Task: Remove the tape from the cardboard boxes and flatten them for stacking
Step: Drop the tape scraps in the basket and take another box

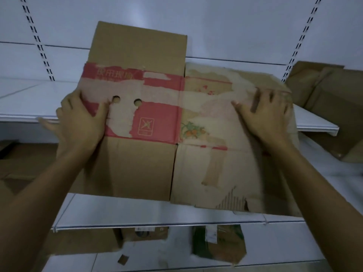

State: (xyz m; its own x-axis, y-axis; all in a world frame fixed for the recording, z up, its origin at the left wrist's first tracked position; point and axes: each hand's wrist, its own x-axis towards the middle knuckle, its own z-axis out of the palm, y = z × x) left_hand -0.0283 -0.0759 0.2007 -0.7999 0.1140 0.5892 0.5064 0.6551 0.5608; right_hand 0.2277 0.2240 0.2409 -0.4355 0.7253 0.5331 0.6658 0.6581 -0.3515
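Note:
A flattened brown cardboard box [141, 165] with a torn red printed band and two round holes lies spread in front of me over the white shelf [137, 214]. One flap sticks up at the back. My left hand [82, 118] grips its left edge, thumb on top near the holes. My right hand [265, 114] presses flat with spread fingers on the right panel, whose surface is peeled and torn. I see no tape clearly on the box.
More cardboard boxes [330, 107] sit on the shelf at the right. Flat cardboard [21, 163] lies at the left below. Boxes [218, 244] stand on the floor under the shelf. White back panels with slotted uprights [39, 42] rise behind.

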